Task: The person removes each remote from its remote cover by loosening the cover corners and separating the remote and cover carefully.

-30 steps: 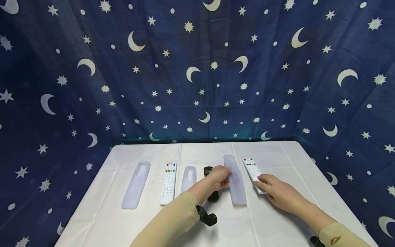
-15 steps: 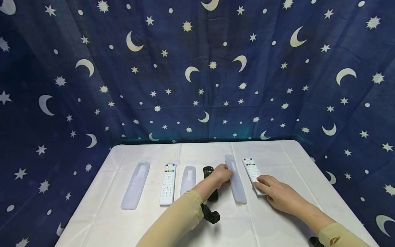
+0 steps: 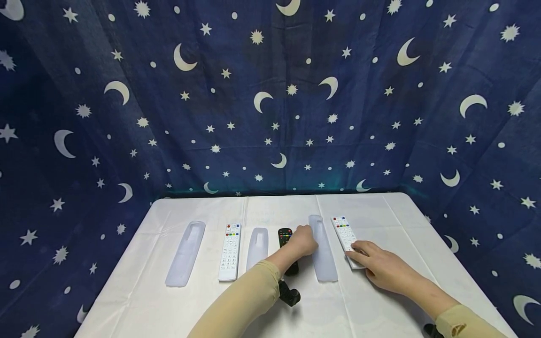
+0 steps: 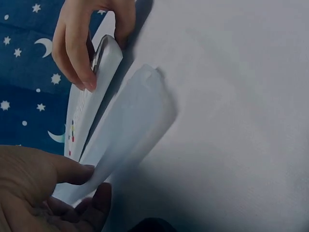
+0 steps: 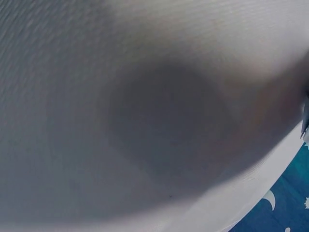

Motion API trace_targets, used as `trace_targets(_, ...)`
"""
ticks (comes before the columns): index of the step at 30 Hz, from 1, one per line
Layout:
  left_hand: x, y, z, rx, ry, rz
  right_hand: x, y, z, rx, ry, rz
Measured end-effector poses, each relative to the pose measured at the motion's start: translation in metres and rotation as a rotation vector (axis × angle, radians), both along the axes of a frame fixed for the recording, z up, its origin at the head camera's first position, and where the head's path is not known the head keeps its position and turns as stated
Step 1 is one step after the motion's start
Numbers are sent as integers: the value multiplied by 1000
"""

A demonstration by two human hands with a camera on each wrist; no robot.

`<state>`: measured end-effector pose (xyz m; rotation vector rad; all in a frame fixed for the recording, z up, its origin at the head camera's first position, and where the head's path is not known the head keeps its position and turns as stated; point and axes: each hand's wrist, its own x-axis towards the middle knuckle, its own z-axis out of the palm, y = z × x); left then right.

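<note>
In the head view my left hand [image 3: 302, 241] is at the left edge of a translucent remote cover [image 3: 324, 257]. From the left wrist, thumb and fingers pinch the near part of that cover [image 4: 137, 111]. Beside it lies a white remote control [image 3: 343, 231] with coloured buttons, its upper end angled left. My right hand [image 3: 382, 266] grips the lower end of this remote, fingers on one side and thumb on the other. A black remote [image 3: 285, 234] is partly hidden behind my left hand and wrist. The right wrist view shows only blurred white cloth and some curtain.
Further left on the white-covered table [image 3: 135, 300] lie a shorter translucent cover [image 3: 258, 246], another white remote [image 3: 230, 253] and a long translucent cover [image 3: 186, 253]. A dark blue curtain [image 3: 236, 108] with moons and stars surrounds the table's back and sides.
The cover at my left hand tilted up on its side, then came down flatter. My left hand has shifted slightly right. My right hand and its remote have hardly moved.
</note>
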<state>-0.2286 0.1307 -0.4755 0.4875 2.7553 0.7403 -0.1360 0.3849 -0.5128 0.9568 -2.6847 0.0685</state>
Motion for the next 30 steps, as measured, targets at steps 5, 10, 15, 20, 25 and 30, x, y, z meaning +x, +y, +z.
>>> trace_targets(5, 3, 0, 4, -105, 58, -28, 0, 1, 0, -3, -24, 6)
trace_targets(10, 5, -3, 9, -94, 29, -28, 2, 1, 0, -3, -41, -8)
trace_targets(15, 4, -14, 15, -48, 14, -74, 5, 0, 0, -8, -82, -76)
trace_targets(20, 3, -41, 26, 26, 100, -119, 4, 2, 8, -85, -60, -147)
trace_targets(25, 2, -81, 32, 68, 241, -185, 1, 13, 19, -134, 12, -201)
trace_targets(30, 0, -120, 32, 60, 366, -194, -3, 22, 23, -125, 57, -220)
